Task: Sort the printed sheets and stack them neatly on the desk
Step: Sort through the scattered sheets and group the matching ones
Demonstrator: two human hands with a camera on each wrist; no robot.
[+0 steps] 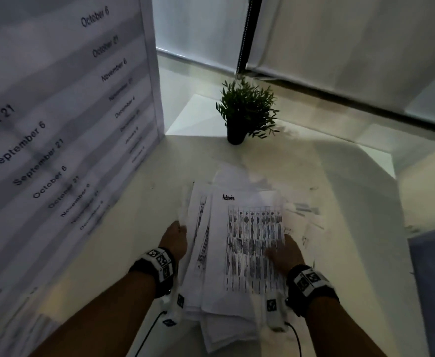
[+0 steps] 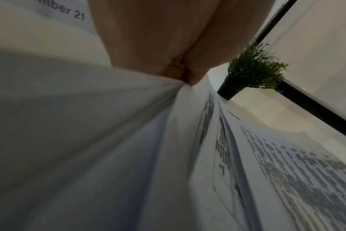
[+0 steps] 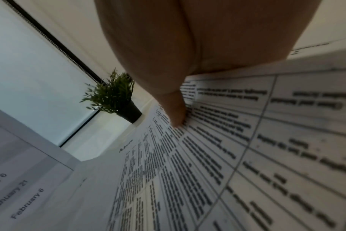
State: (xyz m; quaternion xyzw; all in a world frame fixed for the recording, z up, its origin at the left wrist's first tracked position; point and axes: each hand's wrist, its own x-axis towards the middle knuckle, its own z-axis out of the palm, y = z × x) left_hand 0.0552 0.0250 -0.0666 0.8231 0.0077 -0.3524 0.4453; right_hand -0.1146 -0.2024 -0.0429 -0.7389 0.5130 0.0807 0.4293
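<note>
A loose pile of printed sheets (image 1: 239, 243) lies fanned out on the white desk (image 1: 345, 191). The top sheet carries a dense table and the handwritten word "Admin". My left hand (image 1: 176, 235) grips the pile's left edge, where several sheets are lifted and curled (image 2: 217, 156); the left wrist view shows my left hand (image 2: 186, 76) pinching that edge. My right hand (image 1: 286, 251) holds the right side of the top sheet (image 3: 207, 156), its thumb (image 3: 176, 115) lying on the print. The fingers of both hands are hidden under the paper.
A small potted plant (image 1: 246, 112) stands at the desk's far edge, below a window blind with a bead chain (image 1: 243, 34). A large upright board printed with dates (image 1: 56, 124) walls off the left. More printed paper (image 1: 306, 212) lies right of the pile.
</note>
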